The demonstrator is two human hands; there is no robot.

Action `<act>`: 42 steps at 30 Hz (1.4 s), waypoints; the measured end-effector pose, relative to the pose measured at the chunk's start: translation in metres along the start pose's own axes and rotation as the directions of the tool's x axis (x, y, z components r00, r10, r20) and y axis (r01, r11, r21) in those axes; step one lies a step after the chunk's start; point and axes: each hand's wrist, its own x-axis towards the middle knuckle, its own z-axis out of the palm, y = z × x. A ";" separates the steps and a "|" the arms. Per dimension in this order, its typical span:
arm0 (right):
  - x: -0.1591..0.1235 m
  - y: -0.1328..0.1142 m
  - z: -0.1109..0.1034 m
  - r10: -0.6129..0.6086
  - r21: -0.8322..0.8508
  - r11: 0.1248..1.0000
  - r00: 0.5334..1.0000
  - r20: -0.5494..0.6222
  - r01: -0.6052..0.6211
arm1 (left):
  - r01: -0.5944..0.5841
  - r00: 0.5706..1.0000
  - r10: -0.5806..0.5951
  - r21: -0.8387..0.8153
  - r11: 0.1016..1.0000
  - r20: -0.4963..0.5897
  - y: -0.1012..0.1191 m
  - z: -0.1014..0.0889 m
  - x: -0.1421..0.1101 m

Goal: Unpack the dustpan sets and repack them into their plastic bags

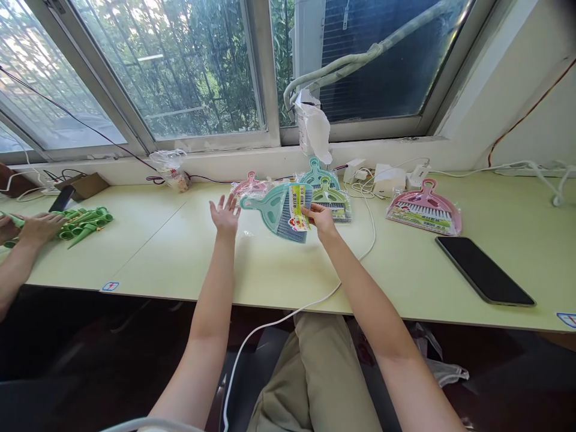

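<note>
My right hand pinches the labelled edge of a teal mini dustpan and brush set, held tilted just above the pale green table. My left hand is open with fingers spread, hovering beside the set's handle and touching nothing. Behind the held set lie a pink set, a teal set and a green set, all packaged.
Another pink dustpan set lies to the right, with a black phone in front of it. A white cable crosses the table. Chargers sit by the wall. At far left another person's hand rests by green cones.
</note>
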 end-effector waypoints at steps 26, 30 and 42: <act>-0.001 0.024 0.017 -0.102 0.206 0.952 0.870 -0.482 0.226 | -0.046 0.949 0.019 0.079 0.996 0.316 -0.068 0.116 -0.116; -0.002 0.025 0.017 -0.107 0.176 0.959 0.856 -0.506 0.223 | -0.109 0.950 0.079 0.083 0.991 0.303 -0.066 0.122 -0.124; -0.013 0.005 0.020 -0.153 0.094 0.969 0.851 -0.502 0.229 | -0.002 0.959 -0.010 0.042 0.999 0.284 -0.060 0.112 -0.103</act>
